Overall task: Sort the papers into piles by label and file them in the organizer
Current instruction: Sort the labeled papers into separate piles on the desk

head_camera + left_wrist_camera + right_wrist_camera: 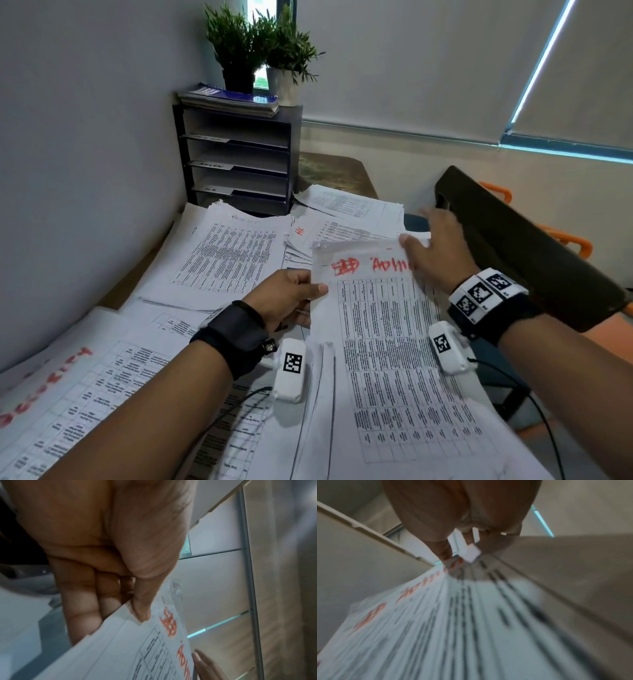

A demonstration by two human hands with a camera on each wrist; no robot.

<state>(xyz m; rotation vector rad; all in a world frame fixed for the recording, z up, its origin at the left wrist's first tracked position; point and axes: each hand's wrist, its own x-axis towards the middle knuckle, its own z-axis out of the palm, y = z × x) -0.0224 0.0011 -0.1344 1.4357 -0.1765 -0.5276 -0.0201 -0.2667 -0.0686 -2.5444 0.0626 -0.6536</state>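
Note:
I hold up a stapled sheaf of printed tables (387,342) headed in red with a scratched-out word and "Admin". My left hand (301,298) pinches its upper left edge, thumb on top and fingers beneath. The left wrist view shows that pinch, left hand (130,605) on the sheaf (137,649). My right hand (431,253) grips the top right corner; the blurred right wrist view shows the right hand (462,553) closed on the paper (453,615). The black organizer (239,161) with labelled trays stands at the back against the wall.
Paper piles cover the desk: one by the organizer (226,260), one marked "HR" (329,233), another behind it (352,202), and a red-lettered pile at near left (85,387). Potted plants (260,51) and magazines (229,99) top the organizer. A dark chair (524,246) stands right.

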